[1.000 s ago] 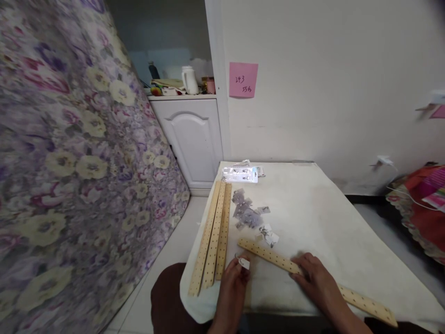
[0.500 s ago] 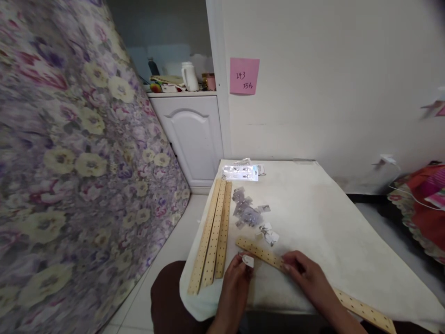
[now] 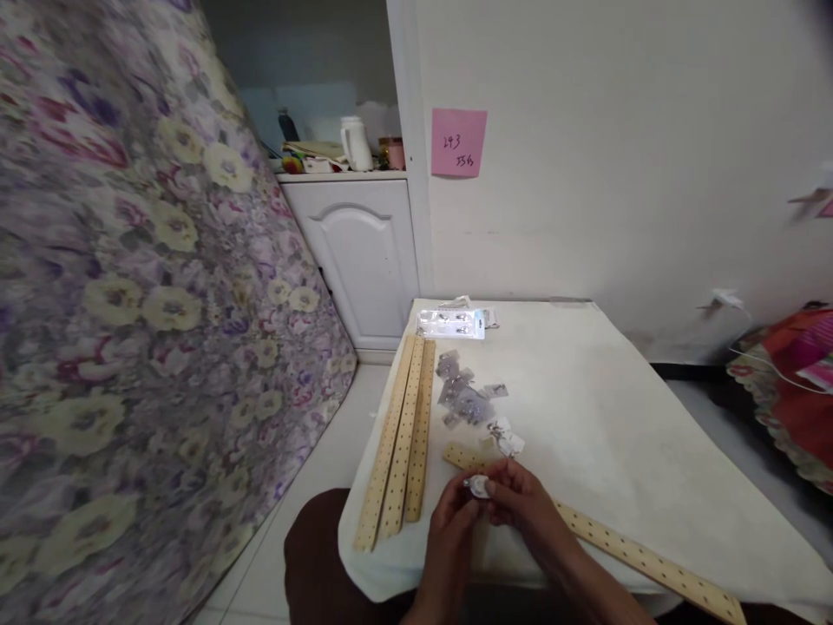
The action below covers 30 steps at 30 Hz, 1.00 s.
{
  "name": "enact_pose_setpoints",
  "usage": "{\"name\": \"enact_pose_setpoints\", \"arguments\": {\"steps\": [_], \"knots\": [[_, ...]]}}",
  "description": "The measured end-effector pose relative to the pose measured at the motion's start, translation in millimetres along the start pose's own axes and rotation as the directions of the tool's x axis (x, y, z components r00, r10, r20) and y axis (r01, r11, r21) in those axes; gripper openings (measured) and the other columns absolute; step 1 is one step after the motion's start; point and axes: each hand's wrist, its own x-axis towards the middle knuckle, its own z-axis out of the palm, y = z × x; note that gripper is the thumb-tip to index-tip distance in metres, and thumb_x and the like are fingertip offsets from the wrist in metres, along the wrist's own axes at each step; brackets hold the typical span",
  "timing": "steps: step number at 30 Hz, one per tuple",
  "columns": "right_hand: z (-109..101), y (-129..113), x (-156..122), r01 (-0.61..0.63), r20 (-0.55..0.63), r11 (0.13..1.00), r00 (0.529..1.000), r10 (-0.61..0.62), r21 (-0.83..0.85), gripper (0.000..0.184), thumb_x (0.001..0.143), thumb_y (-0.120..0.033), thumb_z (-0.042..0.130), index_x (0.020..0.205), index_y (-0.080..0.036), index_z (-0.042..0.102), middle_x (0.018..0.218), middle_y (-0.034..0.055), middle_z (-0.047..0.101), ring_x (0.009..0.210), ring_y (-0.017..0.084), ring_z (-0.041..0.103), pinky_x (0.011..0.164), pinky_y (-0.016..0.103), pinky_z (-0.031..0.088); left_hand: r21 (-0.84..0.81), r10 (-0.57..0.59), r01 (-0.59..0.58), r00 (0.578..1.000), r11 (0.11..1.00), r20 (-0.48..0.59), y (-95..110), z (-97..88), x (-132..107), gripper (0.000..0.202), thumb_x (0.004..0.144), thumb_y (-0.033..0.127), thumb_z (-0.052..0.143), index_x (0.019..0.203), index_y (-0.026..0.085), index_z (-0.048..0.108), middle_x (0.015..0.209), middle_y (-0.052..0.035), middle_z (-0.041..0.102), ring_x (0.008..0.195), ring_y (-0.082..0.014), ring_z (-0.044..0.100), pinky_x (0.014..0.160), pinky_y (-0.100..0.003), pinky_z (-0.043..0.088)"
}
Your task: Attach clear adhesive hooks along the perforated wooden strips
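Head view: left hand (image 3: 449,514) and right hand (image 3: 521,496) are pinching one small white tag (image 3: 478,486) together.
The tag is sitting between both sets of fingertips, near the surface's (image 3: 599,417) front edge; a perforated wooden strip (image 3: 644,555) is running diagonally behind the hands, partly hidden. Three more strips (image 3: 404,438) are lying at left; greyish plastic packets (image 3: 467,401) and white cards (image 3: 511,443) are lying beyond, a clear blister pack (image 3: 449,324) near the far edge.
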Motion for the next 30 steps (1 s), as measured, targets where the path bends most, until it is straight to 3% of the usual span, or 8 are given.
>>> {"name": "enact_pose_setpoints", "arguments": {"steps": [2, 5, 8, 12, 16, 20, 30], "knots": [[-4.7, -4.5, 13.7, 0.062, -0.012, 0.978, 0.998, -0.065, -0.198, 0.029, 0.070, -0.041, 0.067, 0.083, -0.018, 0.055, 0.059, -0.0038, 0.059, 0.048, 0.009, 0.052, 0.047, 0.021, 0.042, 0.114, 0.001, 0.008, 0.996, 0.993, -0.085, -1.5, -8.1, 1.5, 0.040, 0.072, 0.032, 0.069, 0.109, 0.019, 0.063, 0.111, -0.0107, 0.065, 0.105, -0.0258, 0.057, 0.092, -0.037, 0.042], [-7.5, -11.3, 37.5, 0.152, 0.031, 0.857, 0.987, -0.157, -0.493, 0.020, 0.074, -0.036, 0.054, 0.083, -0.019, 0.054, 0.054, -0.0053, 0.054, 0.044, 0.011, 0.049, 0.044, 0.022, 0.040, 0.303, 0.041, 0.020, 0.980, 0.953, -0.193, -0.2, -19.9, 0.9, 0.038, 0.071, 0.034, 0.068, 0.106, 0.019, 0.065, 0.102, -0.0091, 0.067, 0.098, -0.0258, 0.060, 0.089, -0.038, 0.044], [-3.0, -15.3, 58.6, 0.196, 0.071, 0.770, 0.979, -0.193, -0.607, 0.011, 0.072, -0.024, 0.051, 0.080, -0.019, 0.057, 0.056, -0.0048, 0.056, 0.047, 0.012, 0.051, 0.047, 0.023, 0.040, 0.489, 0.160, -0.054, 0.971, 0.871, -0.179, 4.7, -27.4, -1.6, 0.037, 0.074, 0.032, 0.064, 0.108, 0.019, 0.063, 0.104, -0.0097, 0.065, 0.097, -0.0259, 0.059, 0.090, -0.041, 0.044], [8.5, -17.1, 75.3, 0.246, 0.110, 0.623, 0.962, -0.249, -0.743, 0.017, 0.070, -0.013, 0.050, 0.078, -0.019, 0.064, 0.065, -0.0016, 0.064, 0.062, 0.014, 0.057, 0.060, 0.024, 0.041, 0.665, 0.321, -0.176, 0.942, 0.726, -0.101, 8.4, -32.2, -3.5, 0.038, 0.078, 0.027, 0.058, 0.115, 0.021, 0.060, 0.112, -0.0111, 0.060, 0.103, -0.0269, 0.056, 0.094, -0.043, 0.041], [16.2, -16.2, 80.6, 0.256, 0.133, 0.492, 0.953, -0.271, -0.832, 0.023, 0.071, -0.008, 0.049, 0.082, -0.019, 0.067, 0.073, 0.0012, 0.068, 0.070, 0.016, 0.060, 0.068, 0.025, 0.041, 0.741, 0.336, -0.226, 0.942, 0.632, 0.001, 2.7, -38.1, -2.4, 0.049, 0.078, 0.020, 0.054, 0.127, 0.020, 0.051, 0.127, -0.0140, 0.053, 0.117, -0.0284, 0.048, 0.101, -0.046, 0.036], [17.8, -12.2, 80.5, 0.257, 0.140, 0.407, 0.945, -0.296, -0.877, 0.024, 0.075, -0.010, 0.048, 0.086, -0.019, 0.067, 0.083, 0.0044, 0.070, 0.080, 0.018, 0.062, 0.074, 0.026, 0.042, 0.788, 0.340, -0.231, 0.940, 0.571, 0.029, -3.3, -41.0, 0.9, 0.052, 0.076, 0.017, 0.054, 0.128, 0.019, 0.051, 0.130, -0.0146, 0.050, 0.124, -0.0299, 0.042, 0.107, -0.049, 0.028], [18.3, -2.4, 83.8, 0.240, 0.139, 0.327, 0.943, -0.303, -0.914, 0.024, 0.080, -0.013, 0.048, 0.091, -0.017, 0.068, 0.094, 0.0078, 0.071, 0.090, 0.020, 0.063, 0.081, 0.029, 0.043, 0.825, 0.350, -0.245, 0.935, 0.510, 0.060, -6.3, -42.5, 2.9, 0.050, 0.077, 0.018, 0.052, 0.127, 0.019, 0.052, 0.128, -0.0150, 0.051, 0.123, -0.0309, 0.041, 0.106, -0.051, 0.028]]}}
